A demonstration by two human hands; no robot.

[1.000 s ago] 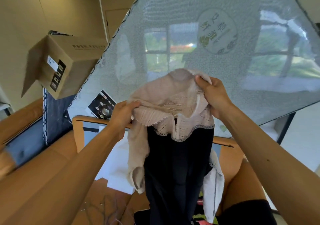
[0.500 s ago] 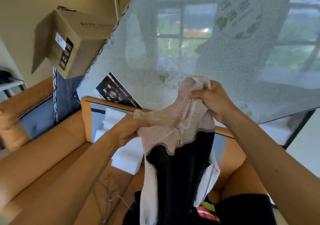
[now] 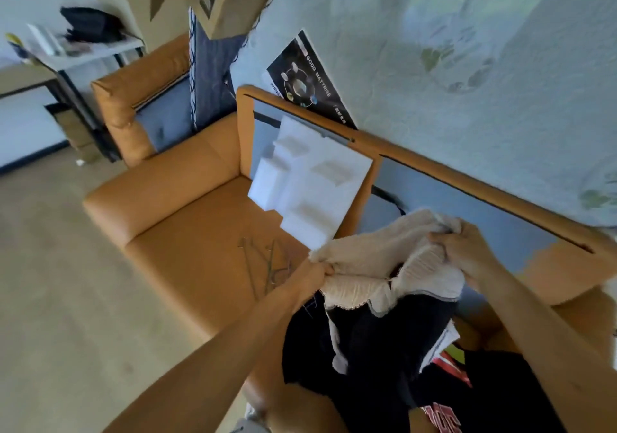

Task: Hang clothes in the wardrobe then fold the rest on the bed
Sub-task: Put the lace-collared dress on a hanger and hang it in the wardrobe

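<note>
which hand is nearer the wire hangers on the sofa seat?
Left. The left hand grips the cream garment just right of the wire hangers; the right hand is farther right.

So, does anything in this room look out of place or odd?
Yes. A mattress leans tilted against the orange bed frame instead of lying flat, with white foam packing on the bare base. Loose wire hangers lie there too.

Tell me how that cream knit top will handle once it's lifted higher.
Likely floppy: the cream knit top sags and bunches between the left hand and right hand. Probably light, since pinches hold it. Its open knit might snag on the wire hangers.
</note>
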